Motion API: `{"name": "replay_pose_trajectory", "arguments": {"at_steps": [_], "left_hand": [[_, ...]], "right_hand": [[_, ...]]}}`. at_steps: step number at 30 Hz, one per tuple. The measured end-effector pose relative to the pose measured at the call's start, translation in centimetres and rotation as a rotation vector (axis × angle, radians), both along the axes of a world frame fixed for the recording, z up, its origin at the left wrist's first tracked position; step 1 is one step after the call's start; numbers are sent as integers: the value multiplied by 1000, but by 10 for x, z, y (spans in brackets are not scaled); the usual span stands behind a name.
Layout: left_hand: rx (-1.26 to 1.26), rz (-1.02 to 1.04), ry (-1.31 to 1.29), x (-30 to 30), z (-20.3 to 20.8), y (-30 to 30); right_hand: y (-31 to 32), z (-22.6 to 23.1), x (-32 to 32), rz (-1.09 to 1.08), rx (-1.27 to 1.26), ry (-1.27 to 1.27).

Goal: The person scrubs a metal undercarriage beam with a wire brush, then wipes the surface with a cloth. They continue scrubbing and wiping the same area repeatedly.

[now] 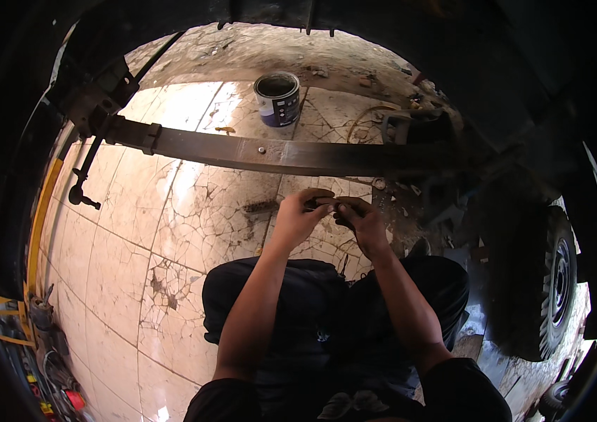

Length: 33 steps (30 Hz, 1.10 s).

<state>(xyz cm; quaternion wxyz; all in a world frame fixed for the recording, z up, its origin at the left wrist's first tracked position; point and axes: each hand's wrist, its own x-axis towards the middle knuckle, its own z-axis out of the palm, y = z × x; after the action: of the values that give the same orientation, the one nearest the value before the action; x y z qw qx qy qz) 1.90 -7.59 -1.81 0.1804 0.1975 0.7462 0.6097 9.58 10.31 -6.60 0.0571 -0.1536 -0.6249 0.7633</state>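
My left hand (301, 214) and my right hand (362, 224) meet in front of my knees, fingertips pinched together. Between them sits something small and dark that I cannot make out. Both hands have dark, grimy fingers. Just beyond them a long steel leaf spring (207, 149) crosses from left to right, with a clamp band near its left end and a small bolt head (262, 150) at its middle. My hands look apart from the spring.
A paint can (281, 112) stands on the cracked tiles (193, 218) beyond the spring. At the left hangs a rod with a jointed end (82, 184). A tyred wheel (557, 285) is at the right. Tools and parts (52, 352) crowd the lower left.
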Motion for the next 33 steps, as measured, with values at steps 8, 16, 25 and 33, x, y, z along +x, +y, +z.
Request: {"name": "replay_pose_trajectory", "arguments": {"at_steps": [8, 16, 25, 33], "left_hand": [[243, -8, -249, -11, -14, -3], [228, 144, -115, -14, -23, 4], [46, 304, 173, -4, -33, 18], [186, 126, -107, -3, -21, 16]], "right_hand": [[3, 9, 5, -32, 21, 72], [7, 5, 2, -145, 158, 98], [-1, 5, 3, -146, 176, 138], [0, 11, 4, -54, 75, 92]]}}
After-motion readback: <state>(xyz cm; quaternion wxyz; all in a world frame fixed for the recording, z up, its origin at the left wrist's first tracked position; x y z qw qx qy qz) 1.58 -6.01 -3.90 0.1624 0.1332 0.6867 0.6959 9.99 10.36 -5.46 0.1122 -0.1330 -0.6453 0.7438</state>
